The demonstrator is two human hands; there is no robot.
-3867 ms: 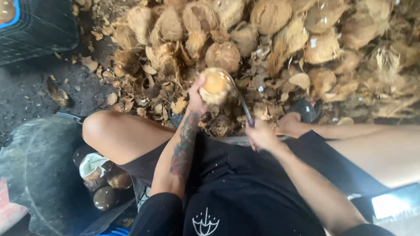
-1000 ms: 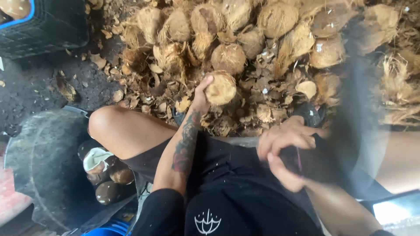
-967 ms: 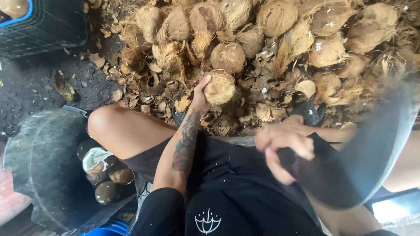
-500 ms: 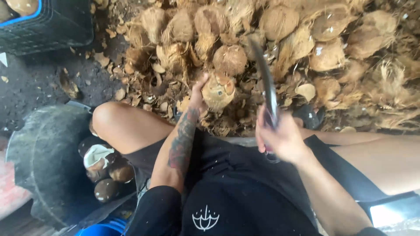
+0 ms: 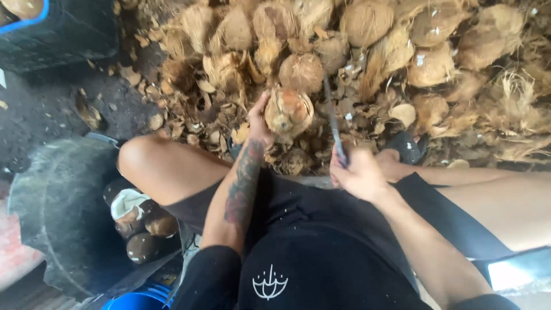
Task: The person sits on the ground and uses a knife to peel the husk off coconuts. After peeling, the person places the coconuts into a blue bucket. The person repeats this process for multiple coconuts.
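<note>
The left hand (image 5: 259, 117) grips the round, brown, fibrous, partly husked coconut (image 5: 288, 110), holding it above the husk-littered ground in front of the knees. The right hand (image 5: 360, 172) is clenched around the handle of a long, dark-bladed knife (image 5: 333, 117), its blade upright just beside the coconut.

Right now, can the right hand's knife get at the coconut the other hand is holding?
Probably yes. The left hand props the coconut from its left side, leaving the right side bare, and the knife in the right hand stands just beside it with nothing between.
</note>
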